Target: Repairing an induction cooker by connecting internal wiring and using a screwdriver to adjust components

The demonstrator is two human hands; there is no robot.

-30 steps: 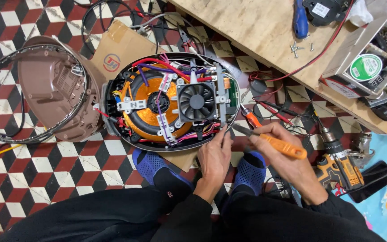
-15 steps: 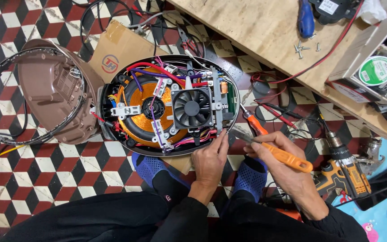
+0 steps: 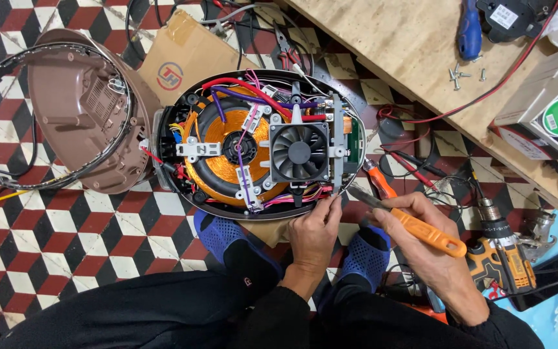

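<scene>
Sitting on the checkered floor [image 3: 66, 226], the person works on an opened cooker base [image 3: 259, 145] lying between the feet in blue socks [image 3: 227, 242]. Inside it show a copper coil [image 3: 217, 155], a black fan [image 3: 299, 152] and red, purple and yellow wires. The left hand [image 3: 313, 232] pinches at the base's near rim, fingertips [image 3: 332, 201] on the wires just under the fan; whether its grip holds anything cannot be told. The right hand [image 3: 424, 249] has its grip closed around an orange-handled tool [image 3: 414, 226], whose metal tip points at the same rim, just beside the left fingertips. Beside the base, to the left, lies the brown cover [image 3: 75, 110], tilted up. A drill [image 3: 505, 255] lies near the right hand, and screws [image 3: 463, 74] rest on the wooden worktop [image 3: 395, 45].
</scene>
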